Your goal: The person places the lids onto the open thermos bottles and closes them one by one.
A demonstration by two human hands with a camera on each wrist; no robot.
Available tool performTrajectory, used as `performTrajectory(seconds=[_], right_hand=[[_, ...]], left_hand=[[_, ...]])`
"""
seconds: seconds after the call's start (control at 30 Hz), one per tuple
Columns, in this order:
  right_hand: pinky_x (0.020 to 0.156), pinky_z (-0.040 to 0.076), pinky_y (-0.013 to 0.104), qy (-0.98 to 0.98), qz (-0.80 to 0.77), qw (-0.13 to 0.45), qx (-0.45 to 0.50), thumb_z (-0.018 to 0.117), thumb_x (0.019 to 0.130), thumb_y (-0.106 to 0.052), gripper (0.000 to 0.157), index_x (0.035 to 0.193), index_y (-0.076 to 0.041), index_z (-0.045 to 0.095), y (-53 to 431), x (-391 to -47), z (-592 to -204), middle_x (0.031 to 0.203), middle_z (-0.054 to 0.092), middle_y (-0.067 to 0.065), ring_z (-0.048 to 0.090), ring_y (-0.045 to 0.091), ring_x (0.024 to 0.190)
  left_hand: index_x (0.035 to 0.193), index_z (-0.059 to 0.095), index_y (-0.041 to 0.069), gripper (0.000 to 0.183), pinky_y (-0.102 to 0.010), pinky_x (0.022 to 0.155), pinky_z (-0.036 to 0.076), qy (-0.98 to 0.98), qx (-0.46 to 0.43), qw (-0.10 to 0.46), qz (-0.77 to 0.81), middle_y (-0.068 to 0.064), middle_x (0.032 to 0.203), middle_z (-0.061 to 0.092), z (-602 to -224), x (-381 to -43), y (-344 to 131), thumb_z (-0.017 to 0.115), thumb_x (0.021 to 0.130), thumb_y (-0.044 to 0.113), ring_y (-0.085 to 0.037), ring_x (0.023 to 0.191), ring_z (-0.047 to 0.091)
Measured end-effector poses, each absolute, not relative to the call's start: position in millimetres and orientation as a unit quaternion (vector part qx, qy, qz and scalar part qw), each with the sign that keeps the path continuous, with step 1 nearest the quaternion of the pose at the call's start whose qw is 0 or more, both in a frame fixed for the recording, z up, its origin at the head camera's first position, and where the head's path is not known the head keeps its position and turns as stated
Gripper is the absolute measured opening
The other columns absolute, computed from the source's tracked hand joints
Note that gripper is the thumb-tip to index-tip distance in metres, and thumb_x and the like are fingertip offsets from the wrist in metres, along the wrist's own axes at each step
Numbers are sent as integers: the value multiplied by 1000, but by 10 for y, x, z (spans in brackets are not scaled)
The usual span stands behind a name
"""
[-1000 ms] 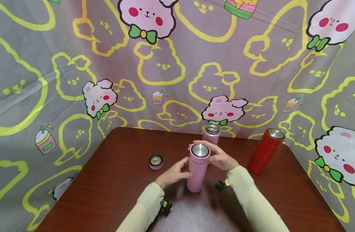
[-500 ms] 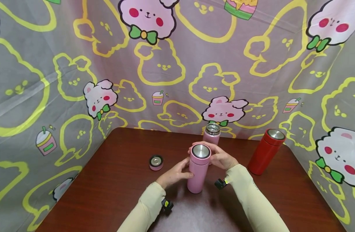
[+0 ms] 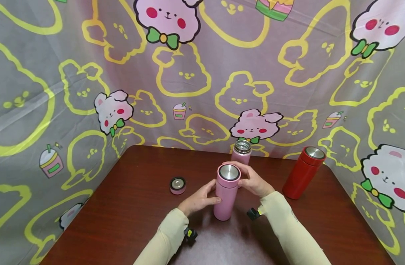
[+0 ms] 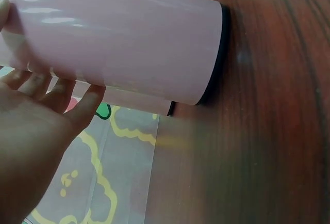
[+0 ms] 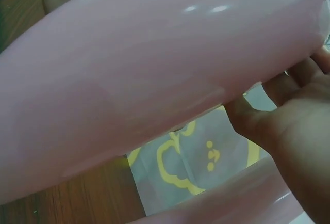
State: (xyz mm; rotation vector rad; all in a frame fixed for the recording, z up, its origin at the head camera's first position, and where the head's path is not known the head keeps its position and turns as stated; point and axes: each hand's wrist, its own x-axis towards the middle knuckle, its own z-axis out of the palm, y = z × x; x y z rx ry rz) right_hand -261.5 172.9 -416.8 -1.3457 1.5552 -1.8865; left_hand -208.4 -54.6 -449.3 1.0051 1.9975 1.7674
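A pink thermos (image 3: pixel 225 198) with a steel-topped lid (image 3: pixel 229 172) stands upright in the middle of the table. My left hand (image 3: pixel 198 199) grips its body from the left, thumb across the near side. In the left wrist view that hand's fingers (image 4: pixel 85 105) lie along the pink wall, above the dark base ring. On the other side my right hand (image 3: pixel 255 182) holds the lid, its fingers passing behind the top. The right wrist view has the right hand (image 5: pixel 294 115) at the thermos's upper end, with some fingertips hidden behind it.
Directly behind stands a second pink thermos (image 3: pixel 241 156), lidless with its steel mouth showing. A pink and black lid (image 3: pixel 177 185) lies on the table (image 3: pixel 132 206) to the left. At the right is a capped red thermos (image 3: pixel 301 175). A patterned cloth (image 3: pixel 195 81) borders the table.
My right hand has shifted slightly around the lid, and less of its fingertips shows behind the top. The left hand and the thermos stay in place.
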Motion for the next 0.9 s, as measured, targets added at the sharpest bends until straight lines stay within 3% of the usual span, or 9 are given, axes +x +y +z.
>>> performTrajectory(seconds=[0.3, 0.53, 0.9], right_hand=[[95, 43, 35, 626, -635, 46, -451, 66, 86, -34, 68, 138, 3, 41, 1706, -2466, -4223, 127, 57, 4, 54, 20, 114], [90, 47, 30, 642, -629, -11, -438, 68, 85, -39, 73, 136, 6, 41, 1679, -2402, -4256, 125, 59, 2, 58, 17, 108], [82, 50, 29, 654, -629, -52, -416, 67, 81, -7, 62, 135, 7, 41, 1657, -2306, -4273, 123, 58, 1, 58, 16, 104]], left_hand=[[143, 27, -5, 61, -49, 104, 29, 699, 360, 128, 605, -22, 138, 41, -4498, -2067, -534, 59, 93, 9, -29, 128, 39], [143, 27, -5, 61, -49, 104, 30, 700, 354, 127, 608, -22, 138, 41, -4500, -2068, -532, 58, 92, 7, -30, 129, 39], [145, 26, -2, 63, -46, 105, 30, 710, 346, 127, 601, -20, 141, 40, -4538, -2087, -536, 59, 93, 10, -27, 130, 39]])
